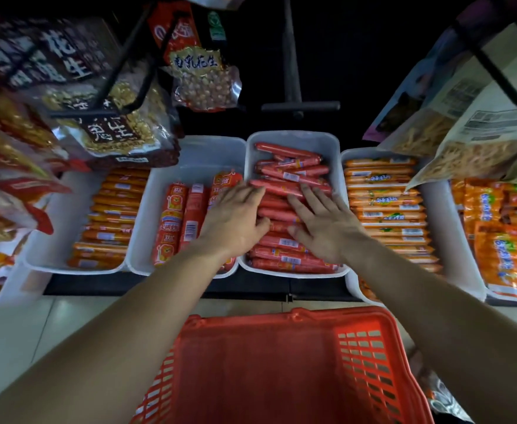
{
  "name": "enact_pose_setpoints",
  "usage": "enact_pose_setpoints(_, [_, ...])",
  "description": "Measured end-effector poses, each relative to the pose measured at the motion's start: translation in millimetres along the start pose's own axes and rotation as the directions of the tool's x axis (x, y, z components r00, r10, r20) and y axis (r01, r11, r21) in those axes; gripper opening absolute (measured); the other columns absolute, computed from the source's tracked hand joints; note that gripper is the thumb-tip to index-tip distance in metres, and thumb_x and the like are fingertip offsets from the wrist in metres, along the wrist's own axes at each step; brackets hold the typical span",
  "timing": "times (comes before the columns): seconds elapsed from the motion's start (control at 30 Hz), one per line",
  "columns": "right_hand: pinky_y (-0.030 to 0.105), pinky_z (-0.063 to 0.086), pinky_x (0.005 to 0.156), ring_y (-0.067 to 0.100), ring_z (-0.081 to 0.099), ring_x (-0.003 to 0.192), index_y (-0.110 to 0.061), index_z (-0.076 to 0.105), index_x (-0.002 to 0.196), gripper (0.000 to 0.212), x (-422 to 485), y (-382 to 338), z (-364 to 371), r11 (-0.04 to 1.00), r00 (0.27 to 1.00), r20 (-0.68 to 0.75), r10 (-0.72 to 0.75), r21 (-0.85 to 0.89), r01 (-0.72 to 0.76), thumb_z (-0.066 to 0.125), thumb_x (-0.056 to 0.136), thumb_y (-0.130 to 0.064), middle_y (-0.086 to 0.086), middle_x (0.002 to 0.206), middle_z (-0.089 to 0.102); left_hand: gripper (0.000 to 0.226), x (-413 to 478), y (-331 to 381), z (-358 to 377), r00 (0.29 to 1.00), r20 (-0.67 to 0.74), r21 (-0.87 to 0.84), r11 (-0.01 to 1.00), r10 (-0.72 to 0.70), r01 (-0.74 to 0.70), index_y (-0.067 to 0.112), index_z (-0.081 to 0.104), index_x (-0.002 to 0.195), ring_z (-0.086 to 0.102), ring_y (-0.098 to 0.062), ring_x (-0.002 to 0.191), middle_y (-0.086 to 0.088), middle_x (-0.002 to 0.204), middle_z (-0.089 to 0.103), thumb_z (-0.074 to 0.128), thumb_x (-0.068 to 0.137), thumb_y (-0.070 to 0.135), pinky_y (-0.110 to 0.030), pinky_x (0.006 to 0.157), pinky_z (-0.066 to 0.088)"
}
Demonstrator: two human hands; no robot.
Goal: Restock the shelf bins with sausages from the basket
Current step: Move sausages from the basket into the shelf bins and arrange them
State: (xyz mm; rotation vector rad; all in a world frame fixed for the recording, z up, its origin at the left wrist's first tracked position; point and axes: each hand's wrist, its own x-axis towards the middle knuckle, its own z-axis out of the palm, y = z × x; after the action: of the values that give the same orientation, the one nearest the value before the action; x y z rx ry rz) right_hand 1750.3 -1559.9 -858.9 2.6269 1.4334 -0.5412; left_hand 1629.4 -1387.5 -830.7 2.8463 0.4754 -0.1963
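Observation:
A white shelf bin (294,139) in the middle holds a pile of red sausages (288,174). My left hand (236,218) lies flat on the left side of that pile, fingers spread and straight. My right hand (321,221) presses flat on the right side of the same pile, fingers pointing to the back. Neither hand holds a sausage. The red plastic basket (370,359) stands below the shelf, right in front of me; I see no sausages inside it.
Left of the middle bin, a white bin (156,191) holds red-orange sausage packs. Bins of orange sausages (382,194) flank both sides. Peanut bags (202,71) and snack bags (465,139) hang on black hooks above the bins. Pale floor tiles lie beside the basket.

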Motion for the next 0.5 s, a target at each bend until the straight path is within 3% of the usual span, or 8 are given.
enact_pose_setpoints(0.1, [0.043,-0.011,0.121,0.018,-0.013,0.152,-0.028,-0.019,0.155,0.080,-25,4,8,0.997,0.997,0.016,-0.072,-0.037,0.073,0.003,0.091,-0.069,-0.002,0.165,-0.018,0.059,-6,1,6,0.996,-0.083,0.028,0.999,0.030,-0.028,0.024,0.037,0.149,0.033,-0.022,0.142,-0.002,0.150,0.045,0.050,0.096,0.045,-0.039,0.120,0.018])
enact_pose_setpoints(0.17, [0.045,-0.011,0.121,0.020,-0.010,0.153,-0.030,-0.021,0.154,0.080,-27,8,8,0.990,0.993,0.007,-0.114,-0.080,0.114,-0.002,0.089,-0.071,-0.003,0.166,-0.012,0.059,-6,1,6,0.992,-0.120,0.010,0.999,0.034,-0.033,0.024,0.036,0.150,0.032,-0.022,0.141,-0.001,0.151,0.042,0.051,0.096,0.043,-0.038,0.118,0.019])
enact_pose_setpoints(0.27, [0.052,-0.009,0.121,0.023,-0.020,0.151,-0.037,-0.022,0.152,0.075,-7,13,4,0.993,0.998,-0.016,-0.060,-0.107,0.058,-0.007,0.088,-0.072,0.001,0.164,-0.023,0.071,6,1,9,0.999,-0.023,0.088,0.996,0.034,-0.032,0.021,0.016,0.158,0.010,-0.021,0.152,-0.003,0.165,0.016,0.043,0.098,0.049,-0.040,0.123,0.003])
enact_pose_setpoints(0.33, [0.054,-0.008,0.121,0.025,-0.018,0.151,-0.036,-0.013,0.155,0.073,13,18,-5,0.995,1.000,0.004,0.026,-0.097,-0.025,-0.002,0.091,-0.071,0.002,0.164,-0.024,0.069,18,3,11,0.998,0.047,0.162,0.986,0.031,-0.038,0.021,0.014,0.158,0.008,-0.019,0.153,-0.003,0.165,0.017,0.034,0.100,0.052,-0.042,0.123,-0.004])
enact_pose_setpoints(0.37, [0.054,-0.006,0.121,0.026,-0.011,0.153,-0.034,-0.002,0.157,0.074,20,20,-10,0.995,0.999,-0.003,0.050,-0.084,-0.051,0.003,0.093,-0.070,0.003,0.166,-0.016,0.064,23,4,13,0.998,0.050,0.179,0.983,0.036,-0.044,0.021,0.023,0.156,0.015,-0.020,0.152,-0.003,0.162,0.029,0.031,0.101,0.052,-0.043,0.123,-0.004])
enact_pose_setpoints(0.43, [0.050,0.005,0.122,0.027,0.015,0.150,-0.028,0.032,0.151,0.067,26,21,-22,0.998,0.993,-0.107,0.056,-0.029,-0.060,0.017,0.097,-0.065,0.005,0.163,0.019,0.049,31,5,13,0.999,-0.028,0.122,0.992,0.046,-0.042,0.023,0.051,0.139,0.041,-0.021,0.139,-0.001,0.140,0.057,0.035,0.100,0.048,-0.042,0.122,0.008])
enact_pose_setpoints(0.5, [0.045,0.019,0.119,0.025,0.035,0.137,-0.023,0.046,0.137,0.054,32,23,-27,0.999,0.965,-0.257,0.048,0.015,-0.045,0.030,0.098,-0.056,0.003,0.147,0.044,0.037,34,3,12,0.990,-0.133,0.064,0.997,0.053,-0.045,0.023,0.066,0.120,0.054,-0.021,0.121,0.002,0.121,0.065,0.042,0.099,0.041,-0.039,0.118,0.021])
